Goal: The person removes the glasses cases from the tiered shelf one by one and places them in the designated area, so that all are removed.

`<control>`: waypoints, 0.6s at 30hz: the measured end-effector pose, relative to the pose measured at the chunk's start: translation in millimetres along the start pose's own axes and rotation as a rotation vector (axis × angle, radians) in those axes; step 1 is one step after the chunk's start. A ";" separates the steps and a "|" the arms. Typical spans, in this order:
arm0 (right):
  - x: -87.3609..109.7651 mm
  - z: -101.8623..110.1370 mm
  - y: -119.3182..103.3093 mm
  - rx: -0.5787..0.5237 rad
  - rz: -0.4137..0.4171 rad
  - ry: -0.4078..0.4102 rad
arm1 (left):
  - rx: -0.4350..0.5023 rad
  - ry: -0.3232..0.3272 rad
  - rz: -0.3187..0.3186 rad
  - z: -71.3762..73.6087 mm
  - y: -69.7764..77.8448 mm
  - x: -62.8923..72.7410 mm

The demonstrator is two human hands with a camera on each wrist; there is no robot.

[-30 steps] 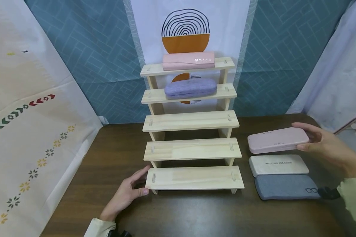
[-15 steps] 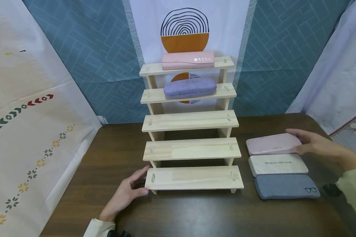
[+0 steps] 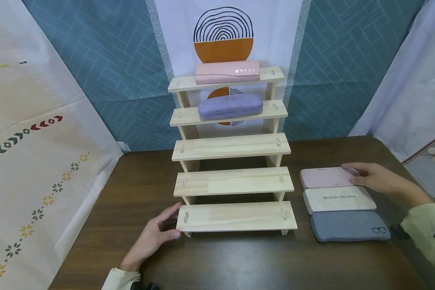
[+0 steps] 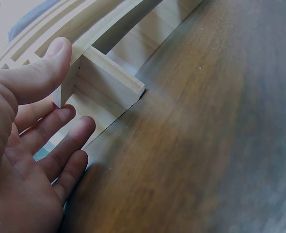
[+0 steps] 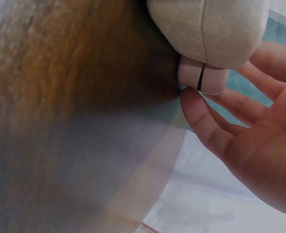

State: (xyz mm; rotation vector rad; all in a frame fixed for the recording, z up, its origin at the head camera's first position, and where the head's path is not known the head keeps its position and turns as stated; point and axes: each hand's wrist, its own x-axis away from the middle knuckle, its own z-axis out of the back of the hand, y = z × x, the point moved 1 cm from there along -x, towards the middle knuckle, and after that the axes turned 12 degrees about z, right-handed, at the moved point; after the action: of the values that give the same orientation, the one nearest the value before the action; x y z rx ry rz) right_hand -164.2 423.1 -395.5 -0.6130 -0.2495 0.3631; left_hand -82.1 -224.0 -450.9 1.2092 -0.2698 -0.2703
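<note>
My left hand point(image 3: 154, 237) grips the left end of the lowest step of a pale wooden stepped shelf point(image 3: 235, 217). In the left wrist view its thumb lies along the board's end, with the other fingers beyond and below it. On the right, my right hand point(image 3: 382, 181) holds the right end of a light pink glasses case point(image 3: 324, 177), which lies on the table. In front of that case are a white glasses case point(image 3: 337, 203) with printed lettering and a grey-blue one point(image 3: 344, 225) with a glasses drawing. The white case partly hides the pink one in the right wrist view.
A pink glasses case point(image 3: 226, 73) sits on the top step, and a purple one point(image 3: 230, 106) on the step below. The shelf stands on a dark wooden table point(image 3: 239, 262). Patterned cloths hang behind and at both sides.
My right hand has lowered the light pink glasses case onto the table and drawn it toward the white case, so the two lie side by side. My left hand has stayed at the shelf.
</note>
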 end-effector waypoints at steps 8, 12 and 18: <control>-1.5 -0.5 -3.4 0.024 0.030 0.016 | -0.001 -0.002 -0.020 -0.1 -1.5 -0.7; -1.8 -1.5 -3.2 0.031 0.028 0.019 | -0.003 -0.005 -0.024 -0.1 -1.0 -1.0; -2.0 -2.3 -2.1 0.065 0.030 0.020 | -0.003 -0.005 -0.016 0.0 -0.2 -0.9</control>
State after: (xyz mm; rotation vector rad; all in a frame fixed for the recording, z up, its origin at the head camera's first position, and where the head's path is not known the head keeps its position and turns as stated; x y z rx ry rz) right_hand -164.7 419.5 -396.3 -0.5566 -0.2088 0.3927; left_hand -83.0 -223.8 -451.2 1.2086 -0.2641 -0.2871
